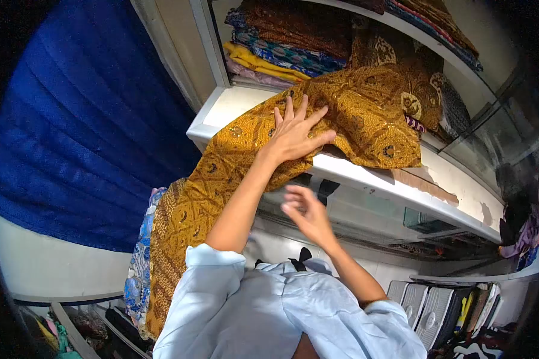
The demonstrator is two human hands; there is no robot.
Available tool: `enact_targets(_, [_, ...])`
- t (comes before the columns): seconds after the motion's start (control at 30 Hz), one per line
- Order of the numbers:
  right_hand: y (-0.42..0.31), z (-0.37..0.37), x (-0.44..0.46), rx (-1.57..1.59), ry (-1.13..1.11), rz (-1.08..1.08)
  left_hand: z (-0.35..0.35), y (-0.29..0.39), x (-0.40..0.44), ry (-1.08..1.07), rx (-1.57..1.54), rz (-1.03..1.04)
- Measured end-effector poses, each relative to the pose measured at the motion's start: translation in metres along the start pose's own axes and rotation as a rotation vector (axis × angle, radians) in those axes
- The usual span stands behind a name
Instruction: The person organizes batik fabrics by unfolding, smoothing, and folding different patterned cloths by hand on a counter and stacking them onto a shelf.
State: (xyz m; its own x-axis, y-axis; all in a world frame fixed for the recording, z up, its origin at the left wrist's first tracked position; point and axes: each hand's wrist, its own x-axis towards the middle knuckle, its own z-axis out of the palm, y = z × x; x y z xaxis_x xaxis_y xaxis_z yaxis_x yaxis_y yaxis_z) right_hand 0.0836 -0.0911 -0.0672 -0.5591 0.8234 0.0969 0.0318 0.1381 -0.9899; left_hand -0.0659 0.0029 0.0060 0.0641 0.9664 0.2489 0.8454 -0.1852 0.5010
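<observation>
A golden-brown batik cloth (233, 146) is spread over the white counter top and hangs down over its left end. My left hand (296, 134) lies flat on this cloth, palm down and fingers spread. Below the counter's front edge, my right hand (310, 218) is in the air in front of my body, with its fingers loosely bent and apart and nothing visible in them. Its fingertips are blurred. At the right, the cloth's edge falls a little over the front of the white counter (374, 178).
Folded fabrics (281, 54) are stacked on a shelf behind the counter. A blue curtain (90, 125) hangs at the left, above a blue patterned cloth (139, 269). Sliding glass (485, 143) stands at the right. Lower right are grey boxes (434, 311).
</observation>
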Motion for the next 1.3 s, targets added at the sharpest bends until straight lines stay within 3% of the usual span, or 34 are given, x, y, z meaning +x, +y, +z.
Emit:
enact_targets(0.07, [0.052,0.028,0.027,0.068,0.015,0.067,0.002,0.000,0.000,0.076,-0.065,-0.009])
enact_targets(0.13, [0.005,0.040,0.040,0.198,0.064,0.210,0.002,0.002,-0.002,0.113,-0.037,-0.012])
enact_targets(0.3, [0.019,0.059,0.070,0.607,0.230,0.212,-0.002,0.005,-0.016,0.174,0.021,-0.025])
enact_targets(0.37, [0.031,0.058,0.075,0.688,0.129,0.333,-0.011,0.003,-0.024,0.156,0.019,-0.033])
enact_targets(0.47, [-0.043,0.060,0.056,0.972,0.041,0.505,-0.021,-0.002,-0.034,0.131,0.018,-0.022])
enact_targets(0.57, [-0.052,0.064,0.055,0.919,0.061,0.571,-0.028,-0.012,-0.040,0.218,-0.009,0.016])
enact_targets(0.63, [-0.063,0.057,0.052,0.907,0.008,0.486,-0.041,-0.022,-0.045,0.321,-0.089,0.017])
enact_targets(0.67, [-0.071,0.054,0.051,0.878,0.011,0.427,-0.045,-0.030,-0.049,0.472,0.010,0.038])
enact_targets(0.77, [-0.076,0.048,0.053,0.824,0.012,0.299,-0.063,-0.044,-0.067,0.578,-0.008,-0.180])
enact_targets(0.87, [-0.078,0.041,0.058,0.740,-0.081,0.211,-0.077,-0.047,-0.083,0.528,-0.215,-0.361])
enact_targets(0.97, [-0.102,0.025,0.062,0.764,-0.207,0.253,-0.100,-0.062,-0.094,0.183,-0.206,-0.511])
enact_targets(1.0, [-0.110,0.022,0.064,0.769,-0.214,0.235,-0.095,-0.079,-0.099,0.143,-0.489,-0.490])
enact_targets(1.03, [-0.116,0.018,0.069,0.799,-0.224,0.248,-0.108,-0.052,-0.108,0.079,-0.752,-0.386])
enact_targets(1.1, [-0.115,0.007,0.083,0.880,-0.342,0.254,-0.108,-0.044,-0.119,0.121,-1.076,-0.234])
enact_targets(1.23, [-0.133,0.007,0.087,0.773,-0.210,0.226,-0.092,-0.067,-0.115,0.166,-1.441,-0.001])
enact_targets(1.3, [-0.136,0.006,0.078,0.426,-0.168,0.126,-0.092,-0.071,-0.109,0.221,-1.534,-0.004])
